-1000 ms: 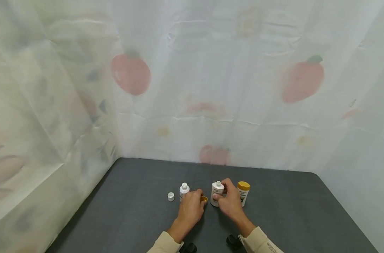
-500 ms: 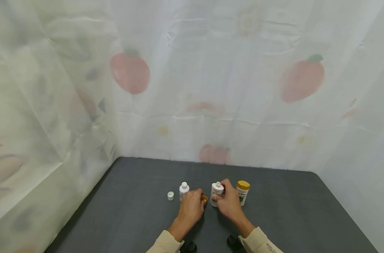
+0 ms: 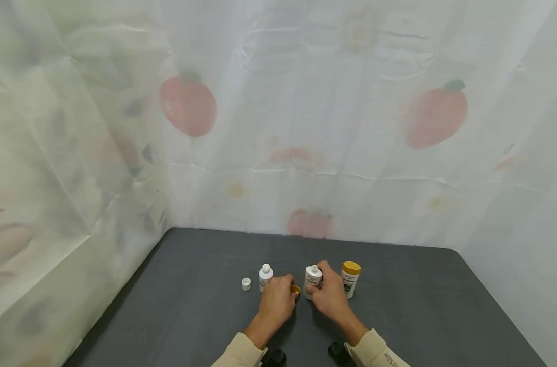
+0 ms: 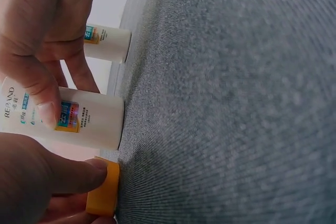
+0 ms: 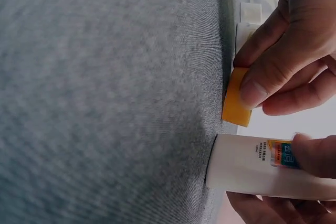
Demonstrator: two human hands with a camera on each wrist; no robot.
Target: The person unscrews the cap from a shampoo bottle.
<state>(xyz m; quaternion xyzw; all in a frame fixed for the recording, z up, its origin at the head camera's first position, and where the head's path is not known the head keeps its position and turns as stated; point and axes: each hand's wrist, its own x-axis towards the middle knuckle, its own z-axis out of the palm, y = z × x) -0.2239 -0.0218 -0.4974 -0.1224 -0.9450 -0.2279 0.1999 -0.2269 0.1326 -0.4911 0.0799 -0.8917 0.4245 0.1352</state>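
Observation:
My left hand [image 3: 277,300] pinches a yellow cap [image 4: 107,190] between thumb and fingers, down at the tabletop. Just to its right, my right hand [image 3: 332,295] grips an uncapped white bottle [image 3: 312,277] that stands upright on the table. The thumb lies across the front label and the fingers reach behind, as the left wrist view [image 4: 79,119] shows. A second uncapped white bottle [image 3: 266,275] stands beyond the left hand, which partly hides it. To the right of my right hand stands a white bottle with a yellow cap [image 3: 350,279].
A small white cap [image 3: 246,283] lies left of the smaller bottle. Everything stands on a dark grey cloth-covered table [image 3: 205,265], with a pale printed curtain [image 3: 370,127] behind it and at both sides. Black wrist gear [image 3: 276,358] shows near the sleeves.
My right hand's fingers have drawn slightly closer round the uncapped bottle. The left hand keeps its pinch on the yellow cap at the same spot.

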